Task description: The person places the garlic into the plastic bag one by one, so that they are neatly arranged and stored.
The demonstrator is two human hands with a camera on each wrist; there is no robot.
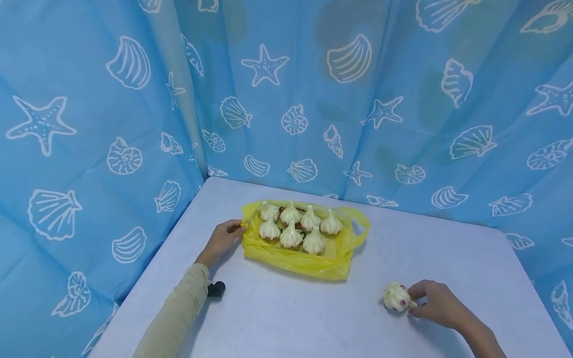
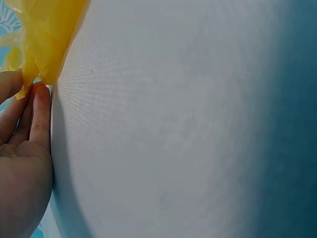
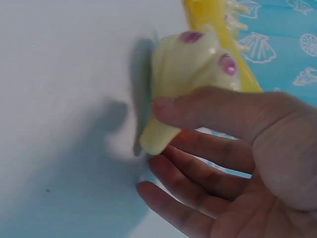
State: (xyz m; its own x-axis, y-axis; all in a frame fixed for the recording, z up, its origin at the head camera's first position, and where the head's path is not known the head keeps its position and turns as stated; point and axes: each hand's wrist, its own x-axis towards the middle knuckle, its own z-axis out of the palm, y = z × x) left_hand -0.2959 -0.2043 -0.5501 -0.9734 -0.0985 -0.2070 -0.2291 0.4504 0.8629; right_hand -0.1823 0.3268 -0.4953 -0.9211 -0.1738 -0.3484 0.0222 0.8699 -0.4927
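Observation:
A yellow plastic bag (image 1: pixel 295 264) lies spread at the middle back of the table, with several white garlic bulbs (image 1: pixel 291 236) standing stem up in two rows on it. My left hand (image 1: pixel 222 242) is at the bag's left end, where its thumb and fingers (image 2: pixel 40 111) pinch the crumpled edge of the plastic. Out to the right of the bag, my right hand (image 1: pixel 438 303) grips one more garlic bulb (image 1: pixel 396 297) by its neck. That bulb is tipped on its side close over the table, purple patches showing and its stem (image 3: pixel 156 139) under my thumb.
A white cloth covers the table (image 1: pixel 286 318). A small black object (image 1: pixel 217 289) shows beside my left forearm. Blue curtains (image 1: pixel 309 99) printed with shells and starfish hang behind the table and along its left side. A loop handle (image 1: pixel 361 226) of the bag sticks out to the right.

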